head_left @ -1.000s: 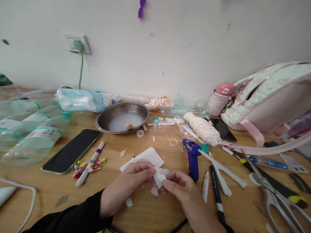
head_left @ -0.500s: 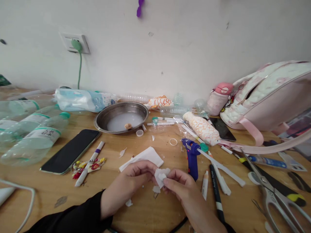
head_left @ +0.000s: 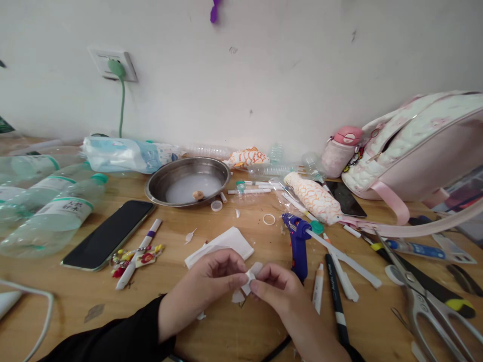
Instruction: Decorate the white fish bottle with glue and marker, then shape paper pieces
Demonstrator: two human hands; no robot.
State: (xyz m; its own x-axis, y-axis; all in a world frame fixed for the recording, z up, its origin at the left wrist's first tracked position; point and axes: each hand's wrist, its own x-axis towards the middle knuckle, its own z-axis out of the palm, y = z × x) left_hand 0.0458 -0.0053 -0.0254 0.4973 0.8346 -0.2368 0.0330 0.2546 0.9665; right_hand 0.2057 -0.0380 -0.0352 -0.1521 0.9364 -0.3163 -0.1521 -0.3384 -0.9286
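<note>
Between my two hands is a small crumpled piece of white tissue paper (head_left: 252, 275). My left hand (head_left: 211, 276) pinches its left side between thumb and fingertips. The thumb and index finger of my right hand (head_left: 277, 289) grip the other side. Just behind the hands lies a folded white tissue (head_left: 230, 245) on the wooden table. Small white scraps (head_left: 237, 296) rest beneath the fingers. To the right, a blue glue gun (head_left: 298, 244) with a long glue stick in it lies close to my right hand.
A metal bowl (head_left: 188, 181) of cloudy liquid stands toward the wall. Plastic bottles (head_left: 56, 216) and a phone (head_left: 109, 234) lie left. Scissors (head_left: 418, 291), markers (head_left: 335, 296), a white fish shape with orange markings (head_left: 313, 196) and a pink backpack (head_left: 418, 151) are right.
My left thumb has come down onto the paper, and both hands' fingertips are closer together. The paper looks more pressed together and narrower than before.
</note>
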